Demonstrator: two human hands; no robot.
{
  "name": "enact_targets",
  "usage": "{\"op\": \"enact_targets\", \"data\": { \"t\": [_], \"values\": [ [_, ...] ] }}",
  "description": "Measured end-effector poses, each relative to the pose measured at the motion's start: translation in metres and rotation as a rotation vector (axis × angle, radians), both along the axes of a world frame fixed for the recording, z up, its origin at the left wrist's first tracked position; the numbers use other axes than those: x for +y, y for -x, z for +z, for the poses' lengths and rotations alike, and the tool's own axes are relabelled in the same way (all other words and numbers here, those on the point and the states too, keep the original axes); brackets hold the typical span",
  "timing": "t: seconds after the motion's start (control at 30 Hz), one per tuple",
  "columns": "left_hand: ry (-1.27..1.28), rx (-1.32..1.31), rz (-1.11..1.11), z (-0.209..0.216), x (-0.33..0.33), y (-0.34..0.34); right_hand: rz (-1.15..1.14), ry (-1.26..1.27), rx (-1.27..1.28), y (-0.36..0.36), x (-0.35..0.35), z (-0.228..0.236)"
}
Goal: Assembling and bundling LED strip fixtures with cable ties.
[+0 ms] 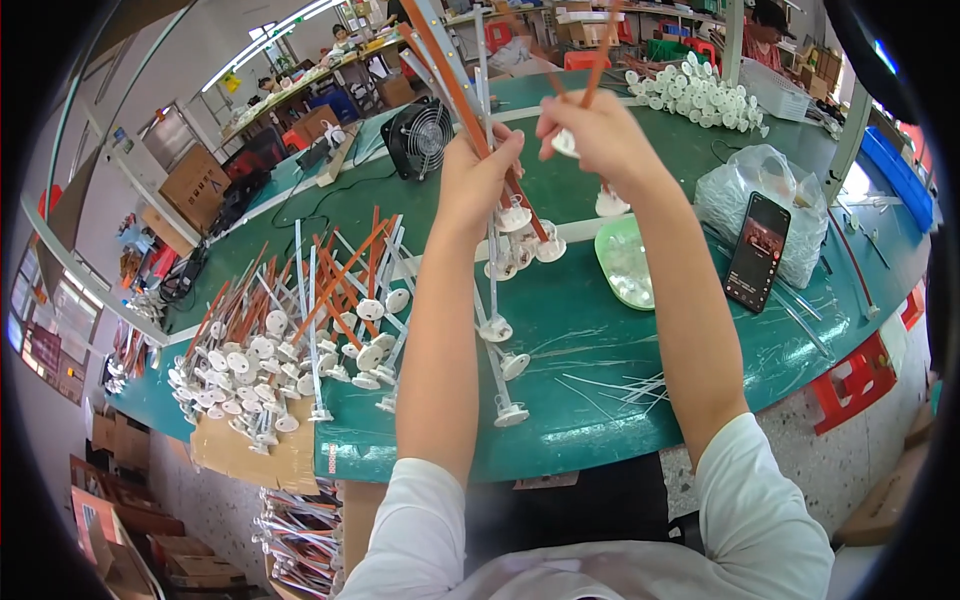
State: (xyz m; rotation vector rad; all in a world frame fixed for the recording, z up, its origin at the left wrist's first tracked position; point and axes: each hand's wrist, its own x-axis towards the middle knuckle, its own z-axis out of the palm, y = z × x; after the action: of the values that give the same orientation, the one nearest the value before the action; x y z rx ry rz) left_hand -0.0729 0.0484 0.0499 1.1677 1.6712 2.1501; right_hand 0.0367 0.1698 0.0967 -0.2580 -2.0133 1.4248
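My left hand [474,182] is closed around a bundle of long orange and grey strips [462,95] standing upright. White round caps [515,218] cluster at the bundle's lower ends, just under the hand. A few grey strips with white caps [496,328] reach down in front of it. To the right, my right hand [605,135] pinches orange strips [598,62], smeared by motion. One white cap [565,144] shows at its fingers, and another cap [612,202] hangs below it. Near that cap stands a light green bowl [606,262] with small clear parts inside.
Many capped orange and grey strips [290,330] lie heaped at the left, partly on cardboard. A black fan [420,140] stands behind my left hand. At right are a plastic bag [740,190] and a phone [757,252]. White caps [695,98] are piled at the back. Thin white strands [625,388] lie in front.
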Motion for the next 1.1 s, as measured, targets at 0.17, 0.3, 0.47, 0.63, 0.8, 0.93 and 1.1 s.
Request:
{"op": "enact_targets", "data": {
  "t": [0.17,0.3,0.47,0.63,0.8,0.93,1.1],
  "values": [
    [0.001,-0.042,0.035,-0.001,0.004,0.0,0.131,-0.03,-0.184,0.039,0.01,-0.041],
    [-0.002,0.007,0.027,-0.006,0.007,0.004,0.278,-0.007,-0.156,0.037,-0.003,-0.043],
    [-0.091,-0.103,-0.079,0.002,-0.004,0.009,0.274,0.082,-0.039,0.036,-0.001,-0.041],
    [-0.179,-0.015,-0.198,0.027,-0.04,0.013,0.301,0.077,0.218,0.018,-0.016,-0.016],
    [-0.197,-0.01,-0.227,0.032,-0.065,0.028,0.42,0.053,0.099,0.023,-0.021,-0.027],
    [-0.209,-0.003,-0.226,0.031,-0.069,0.033,0.485,0.096,0.106,0.031,-0.019,-0.033],
    [-0.263,-0.015,-0.194,0.032,-0.067,0.03,0.282,-0.236,0.151,0.033,-0.033,-0.036]
  ]
}}
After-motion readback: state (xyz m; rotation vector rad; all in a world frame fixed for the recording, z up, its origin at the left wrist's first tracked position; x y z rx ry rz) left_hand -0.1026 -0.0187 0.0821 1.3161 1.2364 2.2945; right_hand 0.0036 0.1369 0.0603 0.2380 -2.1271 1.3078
